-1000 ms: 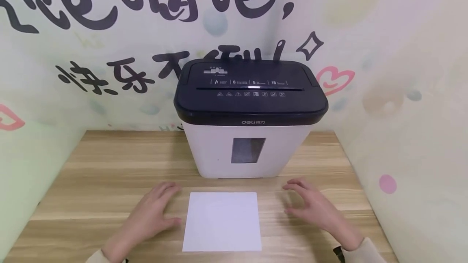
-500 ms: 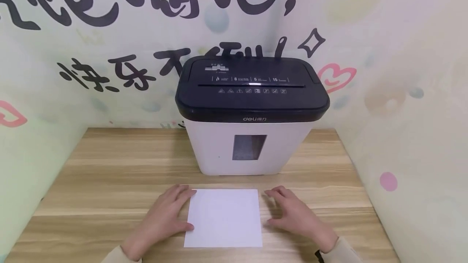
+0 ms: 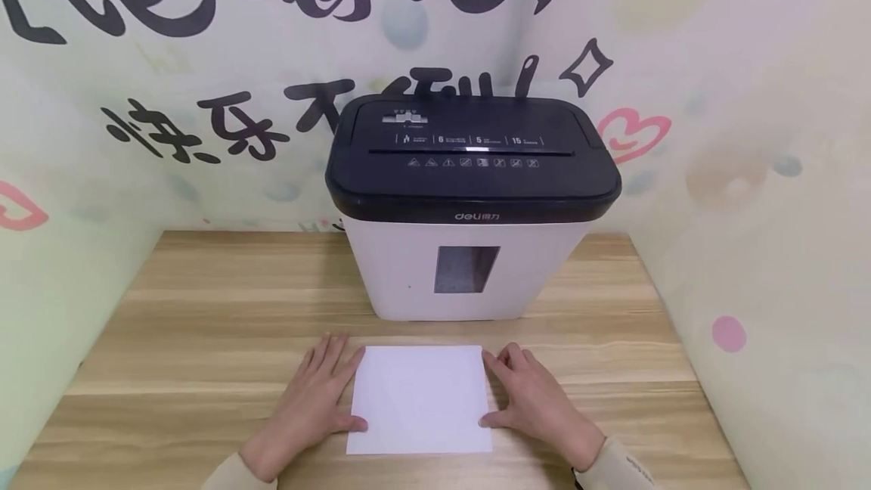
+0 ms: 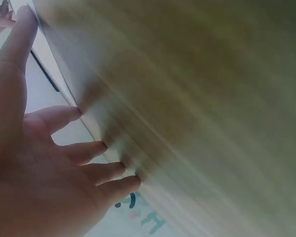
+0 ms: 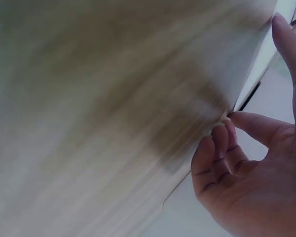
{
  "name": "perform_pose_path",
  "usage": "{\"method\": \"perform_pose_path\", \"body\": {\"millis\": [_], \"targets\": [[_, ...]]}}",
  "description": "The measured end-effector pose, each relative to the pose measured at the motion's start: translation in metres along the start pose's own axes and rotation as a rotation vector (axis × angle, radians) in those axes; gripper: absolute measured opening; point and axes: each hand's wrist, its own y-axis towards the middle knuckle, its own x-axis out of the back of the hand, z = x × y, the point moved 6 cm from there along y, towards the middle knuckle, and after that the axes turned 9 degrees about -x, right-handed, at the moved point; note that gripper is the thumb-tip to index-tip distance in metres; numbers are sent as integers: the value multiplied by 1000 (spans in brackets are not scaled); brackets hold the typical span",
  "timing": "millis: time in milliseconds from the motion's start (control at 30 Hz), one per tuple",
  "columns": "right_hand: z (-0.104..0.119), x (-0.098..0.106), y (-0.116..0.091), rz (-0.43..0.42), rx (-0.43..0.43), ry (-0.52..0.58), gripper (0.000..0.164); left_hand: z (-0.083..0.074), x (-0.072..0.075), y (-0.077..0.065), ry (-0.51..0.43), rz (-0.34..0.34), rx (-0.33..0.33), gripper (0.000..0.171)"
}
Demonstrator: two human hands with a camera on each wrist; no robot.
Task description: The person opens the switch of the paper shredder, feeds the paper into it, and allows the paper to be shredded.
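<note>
A white sheet of paper [image 3: 420,401] lies flat on the wooden table. At its left side rests my left hand [image 3: 308,401], fingers spread, with the index fingertip at the far left corner and the thumb tip on the edge. Across from it, my right hand [image 3: 539,404] touches the right side with index fingertip and thumb, set well apart. The right wrist view shows this hand's other fingers [image 5: 207,158] bent in toward the palm. In the left wrist view, the left fingers [image 4: 96,173] reach down to the tabletop.
Behind the paper stands a paper shredder [image 3: 395,271] with a white bin, a dark top and a narrow feed slot [image 3: 471,151]. Patterned walls [image 3: 762,248] border the wooden table [image 3: 224,308] at the back and both sides.
Both hands have moved inward from beside the paper to its left and right edges. The left fingers have spread. The paper and shredder sit slightly higher in view as the camera tilted.
</note>
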Motion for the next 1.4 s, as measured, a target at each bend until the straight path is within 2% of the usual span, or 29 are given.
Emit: {"method": "perform_pose_path", "body": {"millis": [100, 167, 267, 367, 467, 633, 733, 800, 900, 1000, 1100, 1200, 1300, 1400], "targets": [[1, -1, -1, -10, -5, 55, 100, -1, 1, 0, 6, -16, -11, 104], [2, -2, -1, 2, -20, 135, 94, -3, 2, 0, -8, -29, -15, 99], [2, -4, 0, 43, -70, 305, 81, -6, 3, 2, -43, -72, -30, 87], [0, -7, 2, 96, -171, 520, 64, -11, 7, 4, -117, -145, -31, 75], [-5, -8, 5, 114, -310, 726, 50, -13, 8, 7, -275, -194, 32, 64], [-10, -10, 10, 147, -500, 1041, 43, -14, 13, 10, -586, -278, 198, 46], [-9, -11, 11, 180, -562, 1169, 39, -16, 22, 12, -666, -347, 260, 32], [-9, -5, 11, 172, -580, 1158, 36, -19, 30, 13, -683, -380, 274, 24], [-12, 15, 12, 114, -576, 1078, 30, -24, 48, 15, -659, -425, 233, 14], [-17, 46, 12, 61, -563, 962, 24, -30, 69, 16, -616, -460, 161, 5], [-18, 80, 13, 46, -538, 849, 24, -36, 91, 19, -580, -461, 101, 8], [-15, 115, 15, 23, -480, 771, 24, -44, 112, 27, -540, -460, 21, 8], [-9, 150, 18, -25, -403, 752, 21, -53, 135, 34, -477, -497, -61, 3], [-2, 184, 22, -102, -315, 724, 16, -62, 160, 41, -441, -543, -130, 10]]}}
